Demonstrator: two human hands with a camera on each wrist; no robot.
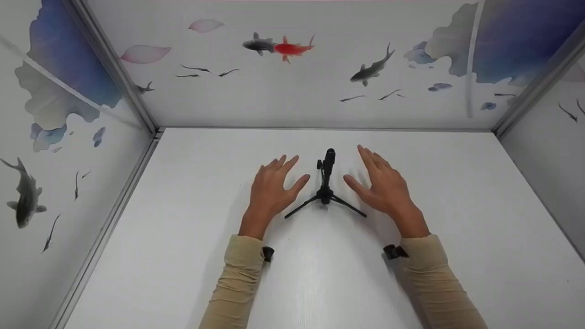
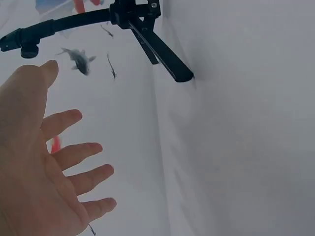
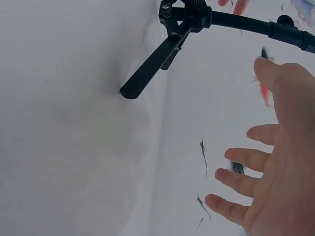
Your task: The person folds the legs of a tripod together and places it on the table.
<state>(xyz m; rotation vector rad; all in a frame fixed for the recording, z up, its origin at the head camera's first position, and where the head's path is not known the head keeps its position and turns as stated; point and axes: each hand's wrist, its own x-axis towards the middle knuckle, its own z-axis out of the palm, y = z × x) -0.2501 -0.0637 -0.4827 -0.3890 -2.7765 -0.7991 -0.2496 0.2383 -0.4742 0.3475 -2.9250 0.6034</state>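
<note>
A small black tripod [image 1: 325, 194] stands upright on the white table, its legs spread and its post rising to a rounded top with a knob on one side. To its left, my left hand [image 1: 273, 187] is held with fingers extended and thumb toward the post, apart from it. My right hand [image 1: 383, 186] mirrors this on the other side, fingers straight and spread. In the left wrist view the tripod's leg [image 2: 162, 54] reaches down to the table beyond the thumb. The right wrist view shows another leg [image 3: 152, 66] and the post above my open palm. Both hands hold nothing.
The white tabletop [image 1: 315, 283] is bounded by a back wall [image 1: 297, 105] and side walls printed with fish and petals. Metal rails [image 1: 109, 224] run along the left edge. Small black devices [image 1: 395, 252] sit at both sleeve cuffs.
</note>
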